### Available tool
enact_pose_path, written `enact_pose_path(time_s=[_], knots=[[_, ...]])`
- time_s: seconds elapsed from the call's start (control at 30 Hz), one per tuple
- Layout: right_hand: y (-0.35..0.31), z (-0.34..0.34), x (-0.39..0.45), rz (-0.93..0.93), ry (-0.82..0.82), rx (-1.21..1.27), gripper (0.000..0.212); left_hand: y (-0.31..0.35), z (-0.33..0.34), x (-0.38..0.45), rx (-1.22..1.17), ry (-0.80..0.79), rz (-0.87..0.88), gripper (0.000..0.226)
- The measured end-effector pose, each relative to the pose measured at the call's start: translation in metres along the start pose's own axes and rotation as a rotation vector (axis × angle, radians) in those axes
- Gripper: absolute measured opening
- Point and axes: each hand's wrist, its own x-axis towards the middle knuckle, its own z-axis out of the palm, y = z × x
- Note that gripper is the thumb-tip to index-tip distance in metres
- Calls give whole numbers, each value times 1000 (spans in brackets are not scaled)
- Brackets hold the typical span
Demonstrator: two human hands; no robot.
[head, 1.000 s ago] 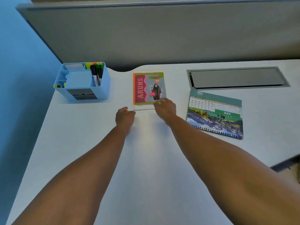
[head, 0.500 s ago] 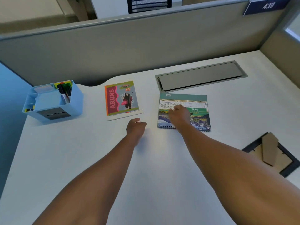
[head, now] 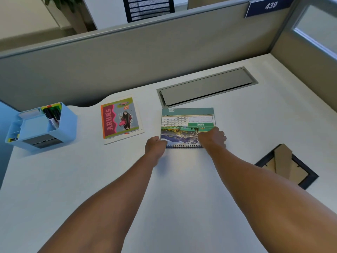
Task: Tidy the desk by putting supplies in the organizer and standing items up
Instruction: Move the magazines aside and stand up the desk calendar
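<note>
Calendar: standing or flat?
Flat. The calendar lies face up on the desk, spiral edge nearest, with the left hand and right hand at its corners.

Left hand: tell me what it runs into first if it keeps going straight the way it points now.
The left hand points away and slightly right, at the near left corner of the spiral calendar. It would meet that calendar at once; contact may already exist, though depth here is unclear.

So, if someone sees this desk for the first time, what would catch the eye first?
Probably the two hands at the centre: the left hand and right hand grip the near corners of the spiral desk calendar lying flat. Next, the bright "ARUN'S" card to its left, and the blue organizer with markers at the far left.
</note>
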Motion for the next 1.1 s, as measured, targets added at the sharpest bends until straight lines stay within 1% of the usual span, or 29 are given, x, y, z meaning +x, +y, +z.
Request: enact_pose_path(time_s=[0.07, 0.17, 0.23, 0.27, 0.37, 0.43, 0.5, 0.57, 0.63, 0.7, 0.73, 0.8, 0.83, 0.9, 0.93, 0.97, 1.0, 1.07, 1.1], knots=[[3, -4, 4, 17, -16, 25, 53, 1, 2, 1, 2, -6, -6, 21], [7, -9, 8, 10, -51, 35, 57, 3, 4, 0, -4, -26, -38, 18], [11, -15, 11, 10, -59, 33, 59, 2, 6, 1, -2, -43, -43, 38], [12, -18, 11, 19, -62, 30, 60, 2, 7, -1, 10, -37, -39, 45], [15, -27, 15, 25, -76, 58, 56, 2, 10, -5, -3, -8, -15, 37], [17, -28, 21, 24, -106, 114, 55, 5, 9, -8, -31, 10, -1, 42], [22, -26, 31, 2, -145, 149, 55, 9, 9, -12, -56, 15, 10, 53], [25, -29, 30, -32, -164, 173, 49, 12, 6, -14, -90, 1, 35, 62], [21, -41, 17, -41, -139, 208, 47, 15, 2, -17, -143, -41, 56, 79], [18, -49, 11, -32, -92, 261, 53, 17, 0, -20, -180, -89, 80, 96], [16, -53, 9, -20, -83, 296, 56, 20, -1, -24, -189, -101, 91, 92], [13, -63, 1, -23, -46, 381, 55, 26, -6, -31, -201, -101, 144, 59], [11, -67, -3, -39, -25, 425, 48, 28, -9, -35, -214, -110, 171, 52], [8, -76, -12, -91, 5, 452, 22, 34, -17, -42, -221, -123, 235, 69], [6, -80, -17, -109, 11, 449, 14, 37, -20, -46, -216, -118, 265, 75], [3, -83, -22, -124, 10, 471, 15, 39, -23, -49, -208, -102, 287, 75], [0, -86, -26, -125, 3, 515, 20, 40, -26, -52, -202, -79, 310, 69], [-5, -92, -32, -102, -25, 629, 26, 43, -32, -57, -184, -34, 370, 47], [-7, -95, -35, -84, -45, 676, 25, 45, -35, -59, -156, -7, 410, 43]])
